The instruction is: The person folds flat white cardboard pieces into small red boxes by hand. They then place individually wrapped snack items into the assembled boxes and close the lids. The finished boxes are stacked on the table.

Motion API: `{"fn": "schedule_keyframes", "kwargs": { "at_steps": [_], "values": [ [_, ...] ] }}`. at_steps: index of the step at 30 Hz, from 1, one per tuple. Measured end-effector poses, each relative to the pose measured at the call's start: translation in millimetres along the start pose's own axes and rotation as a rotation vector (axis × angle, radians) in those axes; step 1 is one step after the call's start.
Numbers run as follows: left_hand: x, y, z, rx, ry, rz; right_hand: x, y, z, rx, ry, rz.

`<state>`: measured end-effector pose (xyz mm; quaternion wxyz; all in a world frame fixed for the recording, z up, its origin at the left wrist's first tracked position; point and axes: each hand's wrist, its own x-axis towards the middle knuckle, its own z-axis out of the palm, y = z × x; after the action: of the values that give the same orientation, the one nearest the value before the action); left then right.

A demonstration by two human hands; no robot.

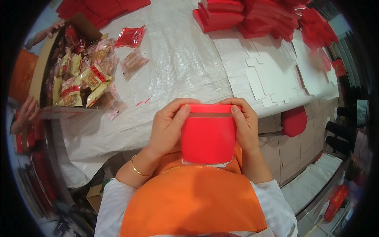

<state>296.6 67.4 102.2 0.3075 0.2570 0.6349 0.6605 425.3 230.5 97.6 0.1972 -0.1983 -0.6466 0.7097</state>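
Between my two hands, close to my orange apron, I hold a red cardboard box (208,138) with a folded strip along its far edge. My left hand (169,124) grips its far left corner, thumb on the near face. On the far right corner my right hand (245,126) does the same, its thumb pressed on the fold. The fingertips behind the box are hidden. Whitish flaps stick out beneath the box's near edge.
An open carton (67,108) of wrapped pastries stands at the left, another person's hands (28,112) on it. Two loose packets, one a red packet (130,36), lie beside it. Red boxes (225,17) are piled at the far right, near flat white cardboard blanks (272,85). A red stool (294,121) stands below.
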Motion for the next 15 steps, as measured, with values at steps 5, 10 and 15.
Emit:
{"fn": "schedule_keyframes", "kwargs": {
  "at_steps": [5,10,15],
  "values": [
    [-1.3,1.4,-5.9,0.004,-0.065,-0.077,-6.1,2.3,0.3,-0.007,-0.056,-0.039],
    [-0.7,-3.1,-12.1,-0.030,-0.129,-0.138,-12.1,4.8,-0.6,-0.079,-0.101,-0.042],
    [-1.2,-18.7,-13.7,-0.052,-0.157,-0.143,-11.4,11.6,-9.5,-0.260,-0.155,-0.067]
  ]
}}
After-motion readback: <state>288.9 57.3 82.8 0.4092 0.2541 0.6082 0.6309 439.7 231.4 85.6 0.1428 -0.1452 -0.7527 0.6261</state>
